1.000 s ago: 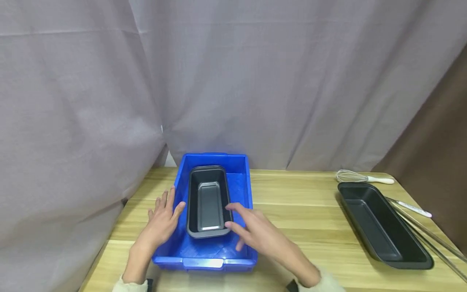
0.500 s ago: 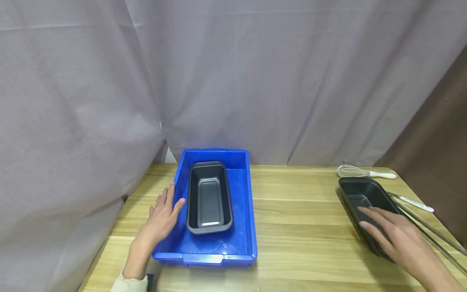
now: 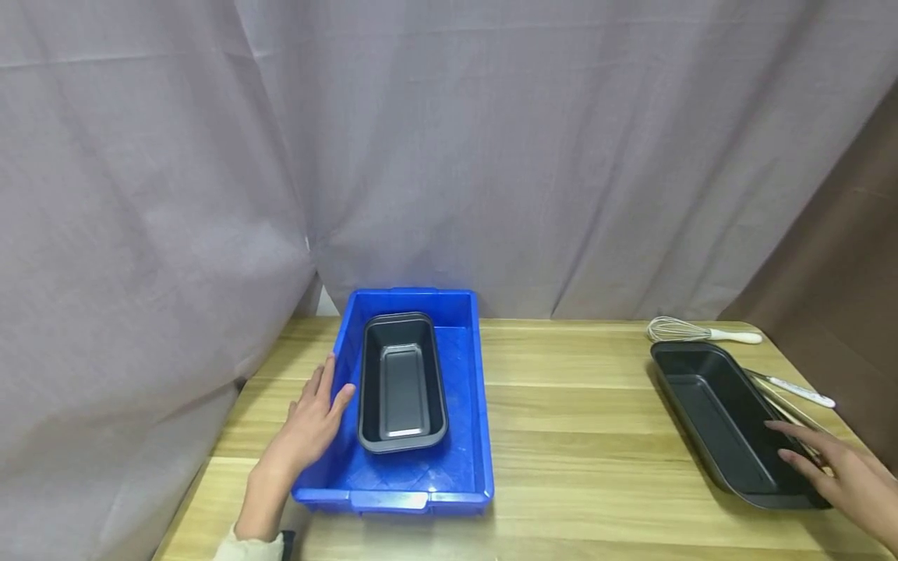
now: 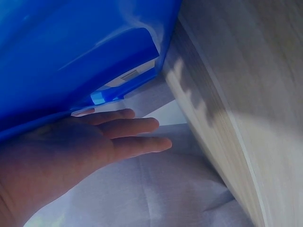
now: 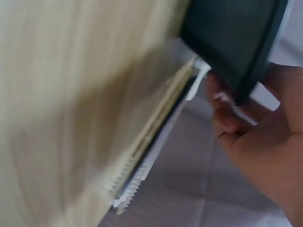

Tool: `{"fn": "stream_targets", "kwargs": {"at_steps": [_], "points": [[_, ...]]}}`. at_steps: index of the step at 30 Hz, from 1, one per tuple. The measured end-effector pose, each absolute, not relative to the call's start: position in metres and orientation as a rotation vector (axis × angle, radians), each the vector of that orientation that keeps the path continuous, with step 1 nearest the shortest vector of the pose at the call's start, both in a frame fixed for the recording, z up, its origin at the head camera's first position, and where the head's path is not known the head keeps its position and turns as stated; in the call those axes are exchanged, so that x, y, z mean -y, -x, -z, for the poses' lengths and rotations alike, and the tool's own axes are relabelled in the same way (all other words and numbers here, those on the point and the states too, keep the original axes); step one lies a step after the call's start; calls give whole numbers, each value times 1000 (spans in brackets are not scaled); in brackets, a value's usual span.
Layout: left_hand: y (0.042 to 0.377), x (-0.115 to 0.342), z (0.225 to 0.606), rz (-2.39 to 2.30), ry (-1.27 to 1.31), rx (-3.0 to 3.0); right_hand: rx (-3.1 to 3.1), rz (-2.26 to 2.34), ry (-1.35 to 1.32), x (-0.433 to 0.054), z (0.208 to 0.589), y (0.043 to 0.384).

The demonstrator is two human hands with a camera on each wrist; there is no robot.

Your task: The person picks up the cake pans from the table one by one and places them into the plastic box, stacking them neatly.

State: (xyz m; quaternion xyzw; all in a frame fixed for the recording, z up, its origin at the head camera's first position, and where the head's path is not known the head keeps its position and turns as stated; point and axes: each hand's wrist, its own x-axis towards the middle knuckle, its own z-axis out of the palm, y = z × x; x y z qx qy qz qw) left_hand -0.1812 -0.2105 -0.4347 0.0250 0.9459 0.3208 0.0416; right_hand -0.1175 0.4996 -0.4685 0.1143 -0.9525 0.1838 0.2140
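A blue plastic bin (image 3: 466,389) stands on the table and holds one black loaf pan (image 3: 403,389). My left hand (image 3: 309,421) rests along the bin's left wall with extended fingers; in the left wrist view the hand (image 4: 109,137) lies against the outside of the blue wall. A second black loaf pan (image 3: 715,421) sits at the right. My right hand (image 3: 842,475) is at its near right edge, thumb and index finger apart over the pan. In the right wrist view, this hand's other fingers (image 5: 227,118) bend loosely beside the pan's corner.
Behind the right pan lies a whisk (image 3: 701,333) with a white handle. Along its right side are a tool with a pale handle (image 3: 800,391) and long thin rods (image 3: 793,409), partly hidden by my hand. Grey curtains (image 3: 491,156) hang behind the wooden table (image 3: 568,428).
My right hand has left the pan in the bin and moved far right, passing over the second pan to its right edge. The left hand and both pans have stayed put.
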Motion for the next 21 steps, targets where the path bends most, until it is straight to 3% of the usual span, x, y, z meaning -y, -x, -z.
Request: {"fn": "stream_targets", "kwargs": {"at_steps": [13, 21], "points": [[180, 210, 435, -1011, -68, -2869, 2754, -924, -222, -505, 477, 122], [180, 212, 436, -1035, -85, -2867, 2703, -1113, -383, -497, 496, 129]]}}
